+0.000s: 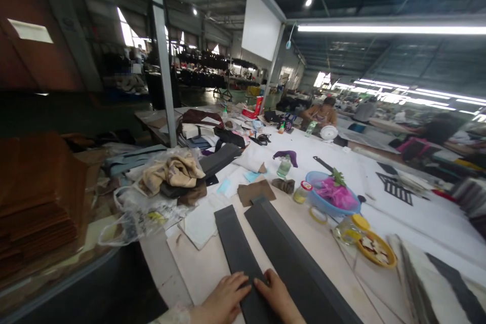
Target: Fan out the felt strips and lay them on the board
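Observation:
Near the bottom edge, a narrow dark grey fabric strip [236, 243] runs lengthwise along the pale tabletop. Across its left edge lies my left hand [226, 294], fingers extended and pressed flat on the cloth. Opposite it, my right hand [278, 294] grips the strip at its right edge; the thumb rests on top and the other fingers are curled and partly hidden. Just to the right lies a wider dark grey fabric piece [292, 253], partly beneath my right forearm. A brown fabric piece [256, 192] touches the far end of these pieces.
Left of the strips are white sheets [201, 225], a clear plastic bag [134, 220] and bundled beige cloth [172, 169]. A blue basin [317, 205] with pink plastic, lidded jars and a yellow dish [391, 258] stand right. Stacked brown sheets [38, 187] sit far left. A person [321, 111] sits beyond.

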A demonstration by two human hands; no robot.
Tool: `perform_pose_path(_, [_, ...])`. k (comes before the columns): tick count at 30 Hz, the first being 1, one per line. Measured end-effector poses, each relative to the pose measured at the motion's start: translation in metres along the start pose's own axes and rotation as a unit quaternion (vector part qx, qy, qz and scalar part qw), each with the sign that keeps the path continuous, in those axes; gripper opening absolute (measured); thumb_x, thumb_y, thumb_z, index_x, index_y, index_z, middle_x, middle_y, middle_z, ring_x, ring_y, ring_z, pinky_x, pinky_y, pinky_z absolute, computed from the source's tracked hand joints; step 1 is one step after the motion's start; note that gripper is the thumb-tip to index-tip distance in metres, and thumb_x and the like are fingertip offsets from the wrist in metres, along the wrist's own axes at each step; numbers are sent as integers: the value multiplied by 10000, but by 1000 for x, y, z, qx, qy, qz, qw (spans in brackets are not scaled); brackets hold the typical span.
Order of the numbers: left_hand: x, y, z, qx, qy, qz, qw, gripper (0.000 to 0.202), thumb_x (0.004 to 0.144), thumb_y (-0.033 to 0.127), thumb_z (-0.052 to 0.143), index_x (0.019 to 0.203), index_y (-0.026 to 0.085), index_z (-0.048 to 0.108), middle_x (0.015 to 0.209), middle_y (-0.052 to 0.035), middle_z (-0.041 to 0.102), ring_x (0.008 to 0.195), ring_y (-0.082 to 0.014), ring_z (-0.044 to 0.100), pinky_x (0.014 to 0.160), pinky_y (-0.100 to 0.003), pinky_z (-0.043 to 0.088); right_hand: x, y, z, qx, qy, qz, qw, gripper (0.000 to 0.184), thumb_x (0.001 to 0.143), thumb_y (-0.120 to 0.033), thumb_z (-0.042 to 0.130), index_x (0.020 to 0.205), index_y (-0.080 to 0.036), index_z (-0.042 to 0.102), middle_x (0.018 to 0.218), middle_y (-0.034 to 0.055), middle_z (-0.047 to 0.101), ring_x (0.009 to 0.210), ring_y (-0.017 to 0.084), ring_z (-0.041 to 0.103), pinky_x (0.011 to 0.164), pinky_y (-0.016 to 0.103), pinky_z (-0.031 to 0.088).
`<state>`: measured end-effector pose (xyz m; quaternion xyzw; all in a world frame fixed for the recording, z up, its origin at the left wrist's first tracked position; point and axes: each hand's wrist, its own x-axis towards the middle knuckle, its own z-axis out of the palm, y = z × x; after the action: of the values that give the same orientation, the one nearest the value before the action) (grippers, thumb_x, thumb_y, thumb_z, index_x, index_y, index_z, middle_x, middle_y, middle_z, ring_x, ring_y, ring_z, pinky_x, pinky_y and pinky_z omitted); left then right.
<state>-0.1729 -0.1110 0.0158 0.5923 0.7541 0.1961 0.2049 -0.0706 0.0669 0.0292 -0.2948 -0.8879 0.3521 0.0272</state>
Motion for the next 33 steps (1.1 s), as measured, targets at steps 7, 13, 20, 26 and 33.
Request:
perform_pose_path(7, [1, -10, 1, -66, 8, 29, 997, 717, 623, 104, 543, 1291, 305, 378, 1395, -54, 323, 1285, -263, 257, 1050, -435, 233, 0, 3, 16, 120, -22, 37, 992, 333, 673, -473, 485, 865, -202, 467, 755, 46, 633, 747, 220, 608, 669, 305, 449])
perform_pose_path(13, [5, -14, -11, -287, 99, -49, 952, 354, 721, 340, 540, 1041, 198, 591, 1174, -99, 544, 1133, -242, 456, 980, -370, 338, -11, -9, 11, 123, 5, -9, 992, 472, 692, -499, 502, 1018, -158, 532, 1118, 113, 591, 1109, 264, 495, 939, 338, 364])
perform_pose_path(20, [-11, -28, -54, -665, 144, -272, 680, 597, 665, 645, 531, 1038, 180, 508, 1122, -99, 536, 950, -185, 556, 752, -278, 455, -57, -37, -35, 209, -53, -73, 974, 496, 741, -536, 478, 1076, -177, 541, 1106, 70, 604, 1078, 232, 515, 954, 327, 372])
perform_pose_path(26, [-10, -36, -77, -760, 172, -219, 587, 421, 736, 516, 557, 979, 173, 549, 990, -66, 617, 845, -149, 595, 723, -242, 467, -71, -12, -42, 171, -119, -35, 977, 573, 723, -583, 474, 1109, -164, 536, 1195, 71, 557, 1135, 240, 468, 959, 332, 374])
perform_pose_path(33, [-13, -51, -78, -667, 220, -249, 667, 429, 652, 355, 679, 1002, 142, 552, 984, -92, 641, 852, -195, 596, 677, -273, 465, -63, -2, 1, -17, -45, -71, 996, 644, 748, -453, 465, 1289, -122, 354, 1264, 138, 474, 1161, 243, 439, 998, 379, 316])
